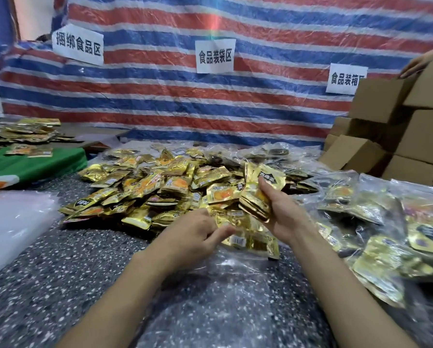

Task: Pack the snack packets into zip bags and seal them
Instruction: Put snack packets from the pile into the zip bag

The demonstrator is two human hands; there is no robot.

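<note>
Here, the right hand (283,209) is curled around a stack of snack packets (257,199) and holds it on edge, thumb across the top one. At its 8 o'clock the left hand (195,232) has its fingers bent, pinching a few gold packets (248,238). These lie at the far end of a clear zip bag (223,280) spread flat on the speckled surface (59,267) between the forearms. One of them shows a white barcode label; the print on the wrappers is too blurred to read.

A loose pile of packets (155,187) spreads from 10 to 12 o'clock of the hands, and filled zip bags (386,222) are heaped at 3 o'clock. Brown cardboard boxes (411,136) are stacked at 2 o'clock, with another person's hand (420,63) resting on the top one.

Three white signs hang on the red, white and blue striped tarp (160,91). They read "捆绑食品区" (77,43) at 10 o'clock, "食品装袋区" (215,56) at 12 and "食品装箱" (347,77) at 1, its last character cut off by a box.
</note>
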